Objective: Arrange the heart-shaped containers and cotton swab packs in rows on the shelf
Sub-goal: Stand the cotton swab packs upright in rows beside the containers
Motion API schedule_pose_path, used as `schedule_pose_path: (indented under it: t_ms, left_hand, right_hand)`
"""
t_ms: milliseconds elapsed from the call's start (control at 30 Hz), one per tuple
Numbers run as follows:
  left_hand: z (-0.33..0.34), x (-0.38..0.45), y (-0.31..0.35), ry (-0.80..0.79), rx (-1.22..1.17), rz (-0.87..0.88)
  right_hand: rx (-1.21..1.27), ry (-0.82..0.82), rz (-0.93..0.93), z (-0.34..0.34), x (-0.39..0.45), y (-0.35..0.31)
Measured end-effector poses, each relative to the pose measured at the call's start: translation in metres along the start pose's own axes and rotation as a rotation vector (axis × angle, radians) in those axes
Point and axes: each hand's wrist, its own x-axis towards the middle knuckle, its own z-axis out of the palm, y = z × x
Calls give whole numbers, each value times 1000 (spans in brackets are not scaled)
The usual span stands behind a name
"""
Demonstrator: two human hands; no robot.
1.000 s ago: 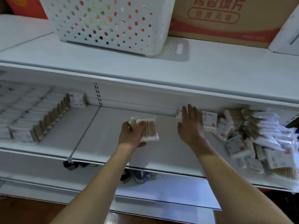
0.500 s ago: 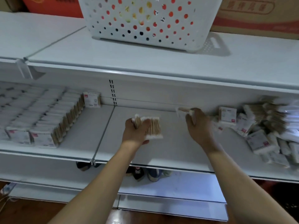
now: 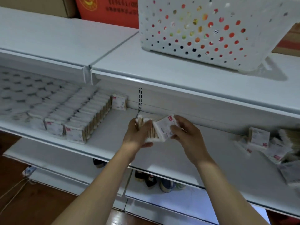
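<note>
My left hand (image 3: pixel 138 133) grips a stack of cotton swab packs (image 3: pixel 148 129) with wooden sticks showing, held above the middle shelf (image 3: pixel 113 127). My right hand (image 3: pixel 186 132) holds one more white cotton swab pack (image 3: pixel 164 128) with a red label against the right side of that stack. Neat rows of cotton swab packs (image 3: pixel 78 116) fill the shelf's left part. One pack (image 3: pixel 119 101) stands alone against the back wall. A loose heap of packs (image 3: pixel 269 143) lies at the right. No heart-shaped containers show.
A white perforated basket (image 3: pixel 211 30) holding colourful items stands on the top shelf (image 3: pixel 162 69). Red and brown cardboard boxes (image 3: pixel 107 10) sit behind it. Shoes (image 3: pixel 155 181) are under the lower shelf. A cable (image 3: pixel 14 189) lies on the wooden floor at lower left.
My right hand picked a pack from the back of the shelf and brought it left to the stack in my left hand. The view shifted left.
</note>
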Motion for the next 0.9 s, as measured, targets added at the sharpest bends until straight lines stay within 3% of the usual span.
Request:
schedule_pose_path:
  t_ms: [133,300,367,533,667,900]
  left_hand:
    - [-36,0,17,171,14,142]
    - [-84,11,37,319,22,277]
    - [-106,20,43,313,34,276]
    - [-161,41,57,239,-39,220]
    - [-204,58,67,163,-41,192]
    - [-235,75,79,50,-21,132]
  right_hand:
    - [58,-116,12,35,21,-5]
    - [-12,73,1,73,57,0]
    - [-177,139,-41,91,73,9]
    - [-614,127,-216,163,100,29]
    - [-713,168,-327,211,120,38]
    - [-852,225,-340,240,141,54]
